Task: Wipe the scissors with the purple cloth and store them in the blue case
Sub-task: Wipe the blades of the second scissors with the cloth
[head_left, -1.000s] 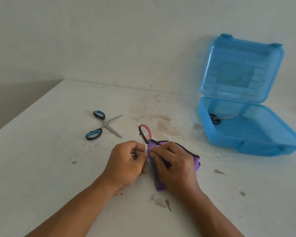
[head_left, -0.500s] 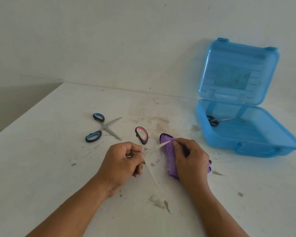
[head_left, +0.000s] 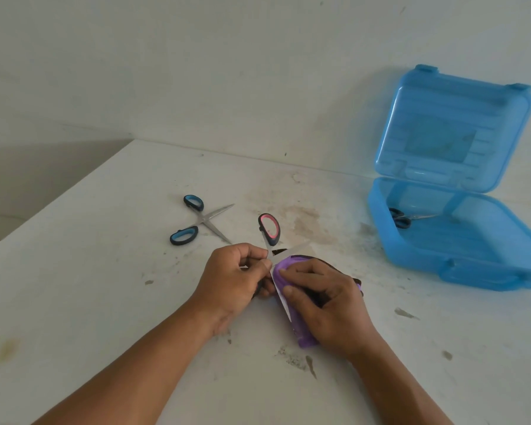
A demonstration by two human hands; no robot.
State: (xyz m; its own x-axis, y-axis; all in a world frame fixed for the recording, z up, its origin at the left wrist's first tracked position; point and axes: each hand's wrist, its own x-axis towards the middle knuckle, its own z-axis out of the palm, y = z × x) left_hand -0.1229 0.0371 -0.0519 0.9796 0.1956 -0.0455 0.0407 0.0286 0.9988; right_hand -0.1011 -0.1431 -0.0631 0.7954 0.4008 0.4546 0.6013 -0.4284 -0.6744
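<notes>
One scissors (head_left: 269, 230) — left hand (head_left: 233, 279) pinching, right hand (head_left: 327, 302) gripping cloth (head_left: 304, 338)

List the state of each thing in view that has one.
Case: open, lid upright.
Cased scissors: lying inside.
Blue scissors: blades open, on table.
Pink scissors: blades open, gripped by left hand.
Cloth: bunched, held against a blade by right hand.
</notes>
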